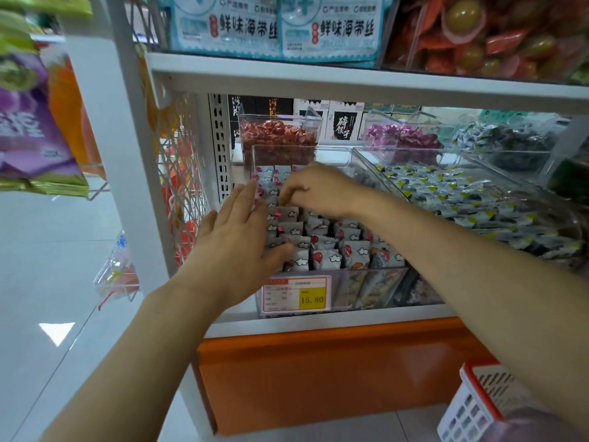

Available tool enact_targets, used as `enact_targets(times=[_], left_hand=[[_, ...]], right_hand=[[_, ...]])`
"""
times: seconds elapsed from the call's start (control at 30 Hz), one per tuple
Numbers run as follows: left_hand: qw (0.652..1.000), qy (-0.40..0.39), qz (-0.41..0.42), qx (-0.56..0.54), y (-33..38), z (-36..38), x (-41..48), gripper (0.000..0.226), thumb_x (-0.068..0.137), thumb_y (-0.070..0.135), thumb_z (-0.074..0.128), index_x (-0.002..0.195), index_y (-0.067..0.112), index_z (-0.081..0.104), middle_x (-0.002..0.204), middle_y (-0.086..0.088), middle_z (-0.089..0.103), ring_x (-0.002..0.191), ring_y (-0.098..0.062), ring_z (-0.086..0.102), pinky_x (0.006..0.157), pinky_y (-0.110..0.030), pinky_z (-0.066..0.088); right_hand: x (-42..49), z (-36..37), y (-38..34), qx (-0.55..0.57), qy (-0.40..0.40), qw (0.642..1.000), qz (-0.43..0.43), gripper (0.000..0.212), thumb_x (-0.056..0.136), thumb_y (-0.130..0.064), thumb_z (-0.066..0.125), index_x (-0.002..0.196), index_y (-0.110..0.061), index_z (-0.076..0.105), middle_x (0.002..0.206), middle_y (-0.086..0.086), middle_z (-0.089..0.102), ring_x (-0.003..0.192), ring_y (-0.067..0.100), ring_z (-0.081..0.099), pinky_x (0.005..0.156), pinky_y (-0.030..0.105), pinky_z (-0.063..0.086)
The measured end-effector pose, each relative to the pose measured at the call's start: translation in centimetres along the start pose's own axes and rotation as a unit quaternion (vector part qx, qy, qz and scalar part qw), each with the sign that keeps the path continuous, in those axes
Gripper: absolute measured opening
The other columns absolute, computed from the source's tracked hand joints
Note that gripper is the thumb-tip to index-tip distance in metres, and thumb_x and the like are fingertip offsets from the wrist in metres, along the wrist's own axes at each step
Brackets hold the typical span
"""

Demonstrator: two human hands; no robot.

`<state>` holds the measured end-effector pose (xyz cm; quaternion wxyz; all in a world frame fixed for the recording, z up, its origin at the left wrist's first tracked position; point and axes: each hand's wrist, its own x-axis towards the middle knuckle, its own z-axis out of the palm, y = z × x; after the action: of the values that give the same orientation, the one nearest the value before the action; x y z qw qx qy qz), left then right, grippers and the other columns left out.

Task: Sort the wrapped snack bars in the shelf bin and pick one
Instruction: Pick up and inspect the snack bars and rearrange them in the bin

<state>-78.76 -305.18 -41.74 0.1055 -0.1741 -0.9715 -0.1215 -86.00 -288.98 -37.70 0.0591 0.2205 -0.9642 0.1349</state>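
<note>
Inside bin [357, 290], snack bars [325, 250] upright (long axis vertical); left hand [236, 247] flat on them, right hand [318, 189] curled, grip unclear.

head | looks forward-down | near shelf bin [347, 154] | single view

We read 鲜味海带丝 in dark characters on the left packet [223, 27] and again on the right packet [334, 27], both blue and white, above the upper shelf [318, 78]. The price tag [294, 295] on the front wall of the clear bin [366, 288] shows 15.80 on its yellow patch; we cannot read its smaller print. Further back, a black-and-white box [345, 124] bears 碎银子.
</note>
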Motion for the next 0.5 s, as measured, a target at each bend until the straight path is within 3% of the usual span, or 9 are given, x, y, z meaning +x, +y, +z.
enact_targets(times=[0.1, 0.33, 0.4, 0.5], left_hand=[[1.0, -0.005, 0.006, -0.016, -0.1, -0.1, 0.0, 0.082, 0.088, 0.059, 0.038, 0.149, 0.014, 0.009, 0.157, 0.002, -0.014, 0.143, -0.015, -0.012, 0.115, -0.044, 0.003], [0.998, -0.002, 0.014, -0.057, 0.0, -0.4, -0.2, 0.08, 0.088, 0.054, 0.045, 0.148, 0.012, 0.012, 0.157, 0.003, -0.012, 0.143, -0.015, -0.009, 0.117, -0.041, 0.006], [0.998, 0.005, 0.015, -0.063, 0.0, -0.5, -0.3, 0.079, 0.088, 0.053, 0.045, 0.148, 0.012, 0.015, 0.157, 0.003, -0.01, 0.143, -0.015, -0.007, 0.117, -0.041, 0.007], [0.997, 0.02, 0.013, -0.074, -0.1, -0.6, -0.5, 0.077, 0.089, 0.051, 0.046, 0.148, 0.012, 0.016, 0.157, 0.003, -0.007, 0.144, -0.015, -0.005, 0.117, -0.04, 0.008]], right_hand=[[1.0, -0.8, 0.8, 0.112, 0.084, 0.99, 0.024, 0.021, 0.09, -0.003, 0.049, 0.099, -0.01, 0.067, 0.099, 0.003, 0.067, 0.092, 0.016, 0.061, 0.079, 0.028, 0.045], [3.2, 1.6, 1.1, -0.112, 0.048, 0.992, -0.012, 0.015, 0.085, -0.029, 0.066, 0.094, -0.017, 0.07, 0.099, -0.002, 0.065, 0.101, 0.016, 0.042, 0.078, 0.031, 0.036], [3.5, 1.6, 1.0, -0.105, 0.047, 0.993, -0.005, 0.008, 0.083, -0.025, 0.068, 0.087, -0.018, 0.067, 0.095, -0.001, 0.063, 0.101, 0.017, 0.041, 0.08, 0.033, 0.038], [3.2, 0.5, 0.8, -0.022, 0.047, 0.999, 0.002, 0.007, 0.085, -0.016, 0.065, 0.079, -0.014, 0.063, 0.084, -0.002, 0.06, 0.086, 0.013, 0.048, 0.08, 0.03, 0.042]])
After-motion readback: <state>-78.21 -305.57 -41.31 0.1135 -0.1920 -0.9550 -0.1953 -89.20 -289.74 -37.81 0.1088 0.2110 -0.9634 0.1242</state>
